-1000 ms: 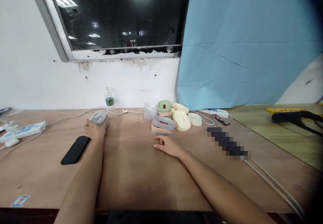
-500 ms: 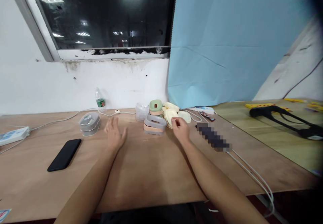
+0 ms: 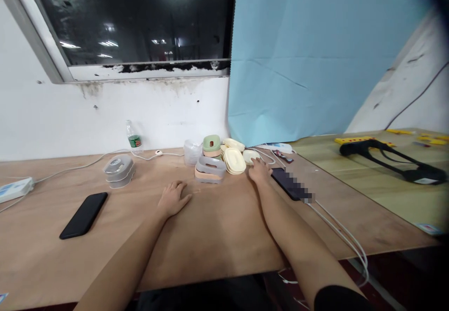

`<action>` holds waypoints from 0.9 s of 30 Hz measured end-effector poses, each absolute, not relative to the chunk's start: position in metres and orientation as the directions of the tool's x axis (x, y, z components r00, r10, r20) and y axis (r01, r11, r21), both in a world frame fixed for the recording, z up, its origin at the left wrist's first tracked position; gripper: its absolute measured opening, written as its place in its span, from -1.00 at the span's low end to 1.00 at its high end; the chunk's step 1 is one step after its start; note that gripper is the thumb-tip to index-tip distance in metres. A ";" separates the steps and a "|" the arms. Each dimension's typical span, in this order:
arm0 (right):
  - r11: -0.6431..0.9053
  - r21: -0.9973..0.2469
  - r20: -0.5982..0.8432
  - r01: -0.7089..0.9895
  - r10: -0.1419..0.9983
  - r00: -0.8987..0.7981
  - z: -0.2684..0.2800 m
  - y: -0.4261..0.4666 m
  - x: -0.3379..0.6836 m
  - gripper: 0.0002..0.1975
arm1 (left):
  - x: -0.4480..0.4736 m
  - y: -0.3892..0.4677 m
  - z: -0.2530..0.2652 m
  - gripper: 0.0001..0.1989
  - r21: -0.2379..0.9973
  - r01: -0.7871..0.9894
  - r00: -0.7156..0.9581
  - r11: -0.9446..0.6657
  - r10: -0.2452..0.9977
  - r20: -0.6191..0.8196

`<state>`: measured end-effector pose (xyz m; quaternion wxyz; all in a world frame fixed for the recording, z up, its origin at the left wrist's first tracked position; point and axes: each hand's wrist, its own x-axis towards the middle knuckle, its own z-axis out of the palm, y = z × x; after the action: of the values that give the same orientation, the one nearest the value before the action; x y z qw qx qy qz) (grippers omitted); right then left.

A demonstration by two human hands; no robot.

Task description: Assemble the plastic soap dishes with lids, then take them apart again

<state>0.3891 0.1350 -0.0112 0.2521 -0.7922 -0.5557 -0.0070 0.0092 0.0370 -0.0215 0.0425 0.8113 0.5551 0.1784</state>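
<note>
My left hand (image 3: 172, 198) lies palm down on the brown table, thumb spread away from the fingers, holding nothing. At the near edge of a pale cream lid (image 3: 250, 155), my right hand (image 3: 260, 170) has its fingers apart, the tips over or against the rim; whether they touch it is unclear. Left of that hand lies a pile of cream lids (image 3: 235, 161). Beside the pile stand stacked grey and peach rectangular rings (image 3: 210, 169), with a green and peach stack (image 3: 211, 143) behind. Clear plastic containers (image 3: 192, 152) stand to their left.
A grey stack with a clear lid (image 3: 118, 170) and a black phone (image 3: 84, 215) lie to the left. A bottle (image 3: 133, 138) stands by the wall. Near my right wrist is a dark phone (image 3: 286, 182) with white cables. A black-handled object (image 3: 396, 161) sits far right.
My right hand has moved from the cream pile to the separate lid on its right, its fingers opening out. My left hand has shifted right and nearer, down onto the table. The view has turned slightly.
</note>
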 end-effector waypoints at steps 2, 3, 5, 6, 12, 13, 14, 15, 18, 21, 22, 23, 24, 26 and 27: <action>-0.258 -0.338 0.254 0.905 0.901 0.352 -0.011 0.134 0.386 -0.52 | 0.008 0.037 -0.022 -0.44 0.268 0.879 0.338 -0.395 0.911 0.236; -0.257 -0.327 0.247 0.909 0.906 0.344 -0.011 0.134 0.385 -0.54 | 0.007 0.038 -0.023 -0.43 0.270 0.875 0.345 -0.402 0.909 0.235; -0.256 -0.333 0.260 0.908 0.900 0.349 -0.011 0.132 0.383 -0.59 | 0.006 0.038 -0.023 -0.42 0.278 0.868 0.355 -0.412 0.906 0.232; -0.257 -0.339 0.276 0.905 0.893 0.357 -0.011 0.131 0.382 -0.62 | 0.005 0.038 -0.023 -0.42 0.283 0.865 0.358 -0.414 0.905 0.229; -0.228 -0.386 0.285 0.894 0.892 0.350 -0.014 0.130 0.380 -0.74 | 0.002 0.037 -0.021 -0.40 0.304 0.855 0.375 -0.420 0.906 0.199; -0.225 -0.420 0.276 0.879 0.891 0.360 -0.014 0.130 0.381 -0.75 | 0.001 0.037 -0.021 -0.39 0.312 0.850 0.380 -0.425 0.904 0.197; -0.223 -0.465 0.280 0.857 0.881 0.381 -0.014 0.131 0.382 -0.76 | 0.000 0.036 -0.021 -0.39 0.322 0.843 0.386 -0.432 0.901 0.199; -0.212 -0.514 0.308 0.831 0.859 0.409 -0.013 0.131 0.383 -0.77 | -0.001 0.036 -0.020 -0.40 0.336 0.833 0.389 -0.438 0.898 0.207; -0.016 -0.603 0.555 0.798 0.710 0.433 -0.003 0.127 0.381 -0.77 | -0.004 0.035 -0.016 -0.41 0.417 0.794 0.360 -0.443 0.895 0.265; 0.352 -0.482 0.816 0.802 0.515 0.264 0.017 0.108 0.357 -0.78 | -0.008 0.037 -0.011 -0.44 0.566 0.714 0.226 -0.412 0.901 0.371; 0.462 -0.426 0.856 0.778 0.485 0.180 0.023 0.099 0.344 -0.79 | -0.010 0.039 -0.009 -0.46 0.640 0.659 0.147 -0.394 0.903 0.404; 0.553 -0.369 0.883 0.747 0.459 0.096 0.028 0.088 0.328 -0.82 | -0.013 0.041 -0.007 -0.46 0.721 0.581 0.049 -0.377 0.901 0.432; 0.632 -0.312 0.898 0.709 0.441 0.002 0.031 0.076 0.311 -0.84 | -0.016 0.043 -0.006 -0.45 0.794 0.485 -0.058 -0.368 0.892 0.448; 0.765 -0.214 0.869 0.608 0.433 -0.239 0.032 0.054 0.275 -0.88 | -0.022 0.047 -0.003 -0.41 0.877 0.295 -0.265 -0.378 0.850 0.456; 0.826 -0.165 0.817 0.539 0.420 -0.395 0.030 0.044 0.258 -0.89 | -0.026 0.049 -0.002 -0.39 0.889 0.230 -0.346 -0.396 0.820 0.455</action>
<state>0.2582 0.0444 0.0296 0.4687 -0.2878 -0.8327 -0.0632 -0.0256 0.0489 -0.0025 0.2270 0.5250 0.5002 0.6501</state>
